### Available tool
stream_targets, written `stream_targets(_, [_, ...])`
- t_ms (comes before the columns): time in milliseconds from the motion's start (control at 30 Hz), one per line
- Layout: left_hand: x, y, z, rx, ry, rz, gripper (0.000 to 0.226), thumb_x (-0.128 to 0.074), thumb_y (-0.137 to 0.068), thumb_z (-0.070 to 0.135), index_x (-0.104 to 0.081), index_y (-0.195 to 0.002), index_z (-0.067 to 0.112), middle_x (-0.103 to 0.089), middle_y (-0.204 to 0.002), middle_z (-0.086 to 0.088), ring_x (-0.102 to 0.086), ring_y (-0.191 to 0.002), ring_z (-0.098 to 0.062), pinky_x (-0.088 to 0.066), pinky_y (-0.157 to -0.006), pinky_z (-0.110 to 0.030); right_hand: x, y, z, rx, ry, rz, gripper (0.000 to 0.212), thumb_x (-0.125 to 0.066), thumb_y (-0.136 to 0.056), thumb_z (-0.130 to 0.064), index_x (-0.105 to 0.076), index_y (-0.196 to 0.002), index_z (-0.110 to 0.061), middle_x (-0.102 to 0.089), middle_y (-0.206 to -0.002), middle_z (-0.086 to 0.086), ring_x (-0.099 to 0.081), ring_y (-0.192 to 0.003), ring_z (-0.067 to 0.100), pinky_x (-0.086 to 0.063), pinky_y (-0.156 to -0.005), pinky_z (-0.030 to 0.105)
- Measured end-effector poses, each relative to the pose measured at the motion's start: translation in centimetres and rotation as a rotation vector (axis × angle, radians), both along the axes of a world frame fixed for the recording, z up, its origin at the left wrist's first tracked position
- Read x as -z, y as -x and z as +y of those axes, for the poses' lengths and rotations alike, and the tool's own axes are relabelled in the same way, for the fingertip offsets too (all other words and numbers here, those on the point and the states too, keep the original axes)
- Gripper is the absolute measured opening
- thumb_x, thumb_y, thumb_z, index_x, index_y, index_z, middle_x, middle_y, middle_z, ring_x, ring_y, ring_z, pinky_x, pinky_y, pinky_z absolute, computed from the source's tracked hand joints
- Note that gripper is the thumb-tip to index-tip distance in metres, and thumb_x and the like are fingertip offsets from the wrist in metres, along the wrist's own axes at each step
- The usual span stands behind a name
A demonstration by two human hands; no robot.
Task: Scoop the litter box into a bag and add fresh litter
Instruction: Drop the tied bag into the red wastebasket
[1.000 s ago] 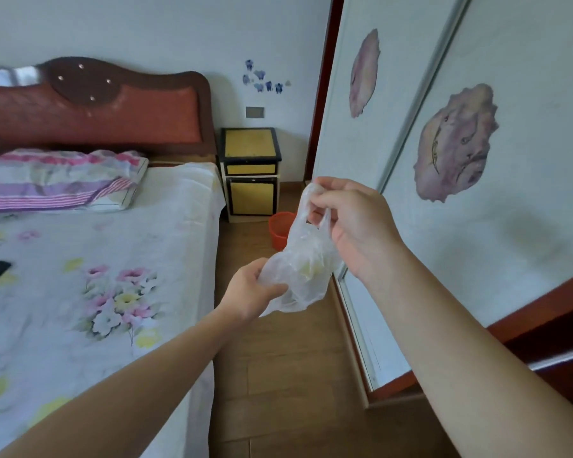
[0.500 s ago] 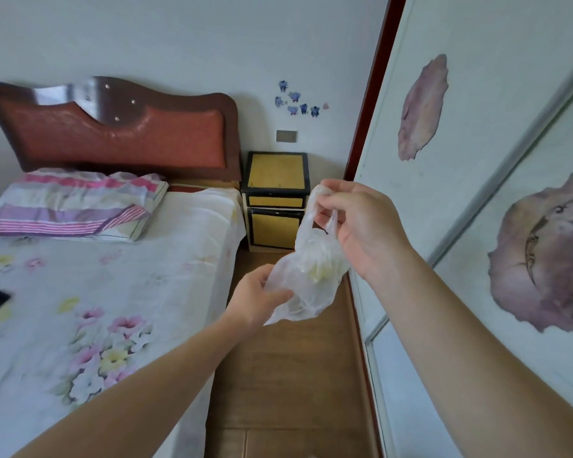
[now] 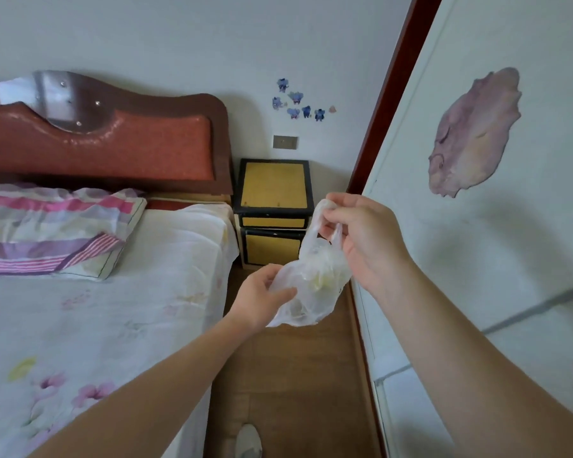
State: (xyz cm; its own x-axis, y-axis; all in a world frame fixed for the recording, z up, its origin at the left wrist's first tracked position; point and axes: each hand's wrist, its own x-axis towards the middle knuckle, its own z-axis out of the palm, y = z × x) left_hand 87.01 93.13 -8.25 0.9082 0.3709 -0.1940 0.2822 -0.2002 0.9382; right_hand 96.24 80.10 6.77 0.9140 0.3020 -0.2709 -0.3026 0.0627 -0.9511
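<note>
View: the room is now seen from nearer the headboard end than a second ago; the orange bin seen on the floor then is no longer in view; no litter box is seen, so scooping is judged not yet begun
Bed (image 3: 166,292): seen on the left, the floor strip between it and the wardrobe door (image 3: 477,259) being where the arms are held out
Nightstand (image 3: 275,206): seen larger and closer than before, directly behind the hands
Bag (image 3: 311,285): a thin clear plastic bag is held in the air between both hands above the floor, crumpled and not yet opened, much as it was a second ago
Right hand (image 3: 368,239): raised; its fingers (image 3: 336,213) are pinched on the bag's handle loops
Left hand (image 3: 262,295): lower; its fingers are closed on the bag's side
Task meaning: the bag is judged as being readied while the litter box is sought
</note>
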Motion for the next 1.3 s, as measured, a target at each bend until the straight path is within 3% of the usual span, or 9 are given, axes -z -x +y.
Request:
stream_targets(100, [0.4,-4.7,2.1,0.054,-0.029,0.009,0.029,-0.072,-0.088,0.026,-0.064,-0.115,0.031,-0.068,-0.103,0.015,-0.064,-0.097,-0.006,-0.056,-0.090,-0.032,0.9,-4.0,1.7,0.064,-0.019,0.028,0.025,-0.068,-0.081,0.003,-0.073,-0.098,-0.014,-0.071,-0.106,0.010,-0.067,-0.104,0.024,-0.057,-0.077,0.027])
stream_targets(267, [0.8,-12.0,4.0,0.120,-0.034,0.041,0.032,-0.072,-0.088,0.023,-0.063,-0.118,0.030,-0.067,-0.104,0.016,-0.063,-0.097,-0.003,-0.053,-0.085,-0.023,1.8,-10.8,3.1,0.158,-0.035,0.050,0.026,-0.068,-0.080,0.005,-0.074,-0.099,-0.010,-0.072,-0.104,0.011,-0.067,-0.105,0.026,-0.058,-0.089,0.039])
stream_targets(367, [1.4,-16.7,4.6,0.145,-0.054,0.053,0.033,-0.070,-0.089,0.023,-0.061,-0.120,0.032,-0.065,-0.106,0.016,-0.061,-0.097,-0.002,-0.047,-0.077,-0.016,2.9,-15.2,3.5,0.191,-0.043,0.060,0.026,-0.068,-0.081,0.006,-0.074,-0.101,-0.008,-0.071,-0.105,0.011,-0.068,-0.104,0.024,-0.059,-0.086,0.034])
stream_targets(533, [4.7,-24.0,5.0,0.158,-0.081,0.095,0.030,-0.071,-0.089,0.023,-0.063,-0.116,0.032,-0.067,-0.106,0.013,-0.063,-0.100,-0.007,-0.053,-0.087,-0.026,6.6,-22.3,3.7,0.181,0.033,0.087,0.031,-0.066,-0.078,0.006,-0.075,-0.100,-0.014,-0.072,-0.106,0.005,-0.065,-0.107,0.021,-0.056,-0.092,0.035])
stream_targets(700, [8.9,-29.9,5.1,0.182,-0.092,0.175,0.028,-0.068,-0.089,0.016,-0.063,-0.112,0.032,-0.066,-0.103,0.014,-0.063,-0.097,-0.006,-0.049,-0.075,-0.017,11.2,-27.8,4.3,0.185,0.112,0.179,0.027,-0.068,-0.081,0.001,-0.075,-0.096,-0.021,-0.071,-0.098,-0.003,-0.066,-0.102,0.016,-0.057,-0.088,0.032])
stream_targets(967, [18.3,-36.4,6.6,0.220,-0.077,0.293,0.032,-0.072,-0.086,0.025,-0.063,-0.114,0.036,-0.067,-0.104,0.017,-0.064,-0.098,-0.006,-0.053,-0.081,-0.022,19.8,-34.1,5.9,0.176,0.201,0.288,0.024,-0.068,-0.086,-0.004,-0.074,-0.088,-0.027,-0.072,-0.086,-0.008,-0.070,-0.086,0.012,-0.058,-0.079,0.028])
stream_targets(1133, [26.2,-38.8,7.4,0.282,-0.089,0.351,0.032,-0.071,-0.086,0.025,-0.063,-0.115,0.034,-0.067,-0.104,0.016,-0.062,-0.097,-0.006,-0.051,-0.080,-0.019,27.6,-36.1,6.7,0.204,0.236,0.280,0.020,-0.067,-0.089,-0.008,-0.073,-0.099,-0.024,-0.070,-0.090,-0.007,-0.068,-0.081,0.008,-0.053,-0.059,0.013])
stream_targets(1200, [29.9,-39.7,7.7,0.305,-0.086,0.368,0.032,-0.071,-0.086,0.024,-0.063,-0.116,0.033,-0.067,-0.103,0.015,-0.063,-0.096,-0.007,-0.050,-0.078,-0.017,31.5,-36.7,6.7,0.217,0.243,0.277,0.020,-0.068,-0.088,-0.009,-0.074,-0.099,-0.024,-0.072,-0.085,-0.008,-0.069,-0.083,0.010,-0.056,-0.063,0.016])
stream_targets(1300, [35.4,-40.6,7.8,0.338,-0.078,0.392,0.033,-0.070,-0.088,0.016,-0.063,-0.117,0.029,-0.067,-0.105,0.012,-0.063,-0.095,-0.005,-0.047,-0.072,-0.010,38.1,-37.1,6.7,0.253,0.270,0.332,0.018,-0.070,-0.086,-0.015,-0.075,-0.092,-0.031,-0.073,-0.088,-0.008,-0.070,-0.093,0.015,-0.060,-0.082,0.034])
